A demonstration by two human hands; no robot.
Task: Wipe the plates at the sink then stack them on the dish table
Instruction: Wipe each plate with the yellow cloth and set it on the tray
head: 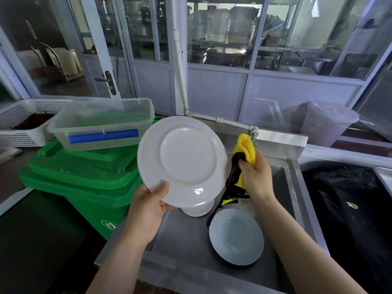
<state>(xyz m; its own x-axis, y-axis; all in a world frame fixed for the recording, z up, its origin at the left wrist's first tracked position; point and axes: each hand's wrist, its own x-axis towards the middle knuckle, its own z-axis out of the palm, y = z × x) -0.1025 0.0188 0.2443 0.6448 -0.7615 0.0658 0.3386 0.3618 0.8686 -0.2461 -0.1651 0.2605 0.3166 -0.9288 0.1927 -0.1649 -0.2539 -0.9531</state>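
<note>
Plate (182,160) tilted in left hand (148,206) – cloth (244,151) in rt hand (254,175) beside rim

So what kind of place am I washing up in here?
Most likely the dishwashing area of a commercial kitchen. A deep stainless steel sink holds plates, green lidded bins stand beside it, and shelving with large containers shows behind the glass partition.
</note>
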